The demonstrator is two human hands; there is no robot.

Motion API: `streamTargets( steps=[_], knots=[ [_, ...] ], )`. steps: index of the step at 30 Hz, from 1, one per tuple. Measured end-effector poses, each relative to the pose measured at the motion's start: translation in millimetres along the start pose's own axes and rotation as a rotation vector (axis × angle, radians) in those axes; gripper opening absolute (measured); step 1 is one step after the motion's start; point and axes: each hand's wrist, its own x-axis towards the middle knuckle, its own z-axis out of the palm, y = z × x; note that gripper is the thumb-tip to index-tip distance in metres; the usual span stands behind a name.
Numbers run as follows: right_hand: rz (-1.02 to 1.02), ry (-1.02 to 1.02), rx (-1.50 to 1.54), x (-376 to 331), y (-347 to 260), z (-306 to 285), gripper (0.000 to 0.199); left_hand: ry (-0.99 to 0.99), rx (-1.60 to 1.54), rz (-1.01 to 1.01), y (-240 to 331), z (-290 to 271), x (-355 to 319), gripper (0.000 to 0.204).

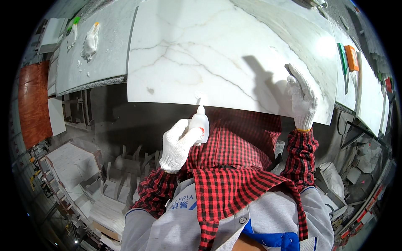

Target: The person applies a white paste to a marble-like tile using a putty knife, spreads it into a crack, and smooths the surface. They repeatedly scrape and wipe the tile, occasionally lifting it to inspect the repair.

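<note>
In a white knit glove, my left hand [179, 144] grips a small white squeeze bottle [199, 125] with a red mark on its side. The bottle's narrow nozzle points away from me and meets the near edge of a white marble slab [176, 54] with grey and tan veins. A small whitish wet-looking patch shows on the slab by the nozzle tip. My right hand [302, 98], gloved the same way, rests on the slab's right part with the fingers stretched out and holds nothing. It casts a shadow on the stone to its left.
White gloves or cloths [91, 42] lie on a dusty grey bench at the left. An orange box [351, 57] and a green strip [342, 58] sit beyond the slab's right edge. Below left stands a large dusty box [73, 163]. A reddish-brown panel [34, 103] is at far left.
</note>
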Motion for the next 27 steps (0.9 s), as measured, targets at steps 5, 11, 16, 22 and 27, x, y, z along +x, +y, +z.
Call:
streamTargets(
  steps=[5, 11, 16, 22, 27],
  knots=[
    [0.032, -0.023, -0.002, 0, -3, -1, 0.031, -0.003, 0.003, -0.008, -4, -2, 0, 0.021],
    [0.038, -0.025, 0.001, 0, -5, -1, 0.03, -0.013, -0.001, -0.021, 2, -1, -1, 0.024],
    [0.011, -0.024, -0.062, 1, -1, -2, 0.03, -0.012, -0.03, -0.053, -2, -3, -1, 0.024],
    [0.082, -0.032, -0.05, 0, -7, -1, 0.03, -0.008, -0.022, -0.074, 4, -2, -2, 0.023],
    [-0.014, -0.031, -0.013, 0, 1, -2, 0.031, 0.012, -0.044, -0.078, 8, 0, -3, 0.024]
  ],
)
